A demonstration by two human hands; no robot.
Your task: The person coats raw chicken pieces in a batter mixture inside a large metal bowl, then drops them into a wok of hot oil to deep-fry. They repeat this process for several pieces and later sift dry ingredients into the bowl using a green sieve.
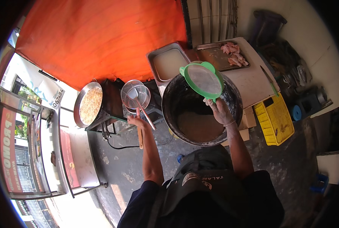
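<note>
My right hand, dusted with pale powder, grips the handle of a green plastic sieve with a fine mesh. The sieve is over a large dark round pot, whose inside holds a brownish layer low down. At the left, my left hand is beside the wooden handle of a wire-mesh strainer; whether it touches the handle I cannot tell. The strainer and a metal ladle rest on a metal pot. A wok of bubbling oil with golden bits sits further left.
A steel basin of cloudy liquid stands behind the pot. On the pale table are a tray with raw meat pieces and a knife. A yellow crate is at the right. A black hose crosses the floor by the burner.
</note>
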